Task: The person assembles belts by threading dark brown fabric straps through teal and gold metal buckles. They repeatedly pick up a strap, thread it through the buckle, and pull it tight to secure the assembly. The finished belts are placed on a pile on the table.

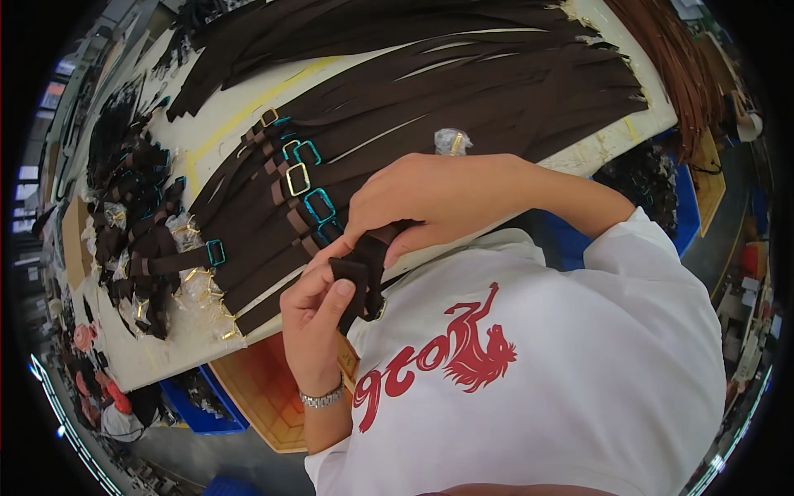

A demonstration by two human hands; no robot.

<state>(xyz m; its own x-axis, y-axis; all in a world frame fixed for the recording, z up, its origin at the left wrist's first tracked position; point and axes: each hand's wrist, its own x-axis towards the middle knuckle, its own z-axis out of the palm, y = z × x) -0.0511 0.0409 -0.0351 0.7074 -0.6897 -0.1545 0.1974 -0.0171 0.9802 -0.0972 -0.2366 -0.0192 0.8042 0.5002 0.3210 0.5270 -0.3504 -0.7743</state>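
Observation:
A dark brown strap (351, 279) is folded between my two hands in front of the white shirt. My left hand (313, 310), with a metal watch at the wrist, pinches one folded part between thumb and fingers. My right hand (430, 194) reaches in from the right and grips the strap higher up, its fingertips close to my left fingers. Part of the strap is hidden under the right hand. Just beyond the hands, straps with rectangular buckles (319, 205) lie in a row, some buckles gold and some covered in teal film.
Many long dark straps (463, 91) spread over the white table (248, 87). A pile of straps and plastic-wrapped metal parts (157, 256) sits at the left. A small clear bag (452, 141) lies beyond my right hand. Blue bins (203, 405) and a yellow crate (277, 397) stand below the table edge.

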